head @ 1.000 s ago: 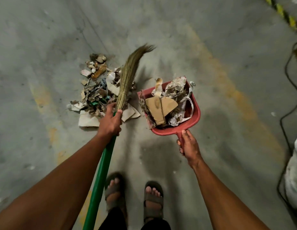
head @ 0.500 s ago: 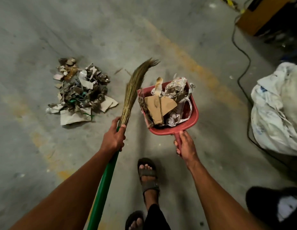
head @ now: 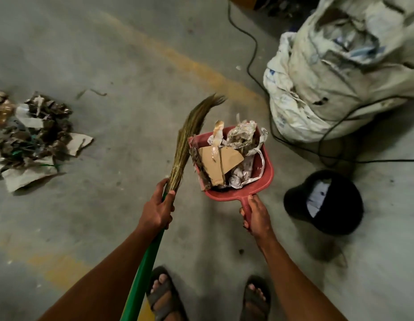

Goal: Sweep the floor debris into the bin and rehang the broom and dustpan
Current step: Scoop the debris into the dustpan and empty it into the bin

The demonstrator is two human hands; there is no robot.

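My left hand (head: 157, 210) grips the broom (head: 189, 140) where its green handle meets the straw bristles, which point up and away from me. My right hand (head: 255, 215) grips the handle of the red dustpan (head: 262, 181), held level above the floor and loaded with cardboard and crumpled paper. A pile of debris (head: 32, 137) lies on the concrete at the far left. A small black bin (head: 340, 216) with paper inside stands on the floor just right of the dustpan.
A large, stuffed white sack (head: 335, 72) sits at the upper right. Black cables (head: 252, 49) run across the floor around the sack and behind the bin. My sandalled feet (head: 164, 295) are at the bottom. A faded yellow line (head: 189, 63) crosses the concrete.
I have turned and stepped right: the debris pile has slid to the left edge, while the white sack and the black bin have come into view beside the loaded dustpan.
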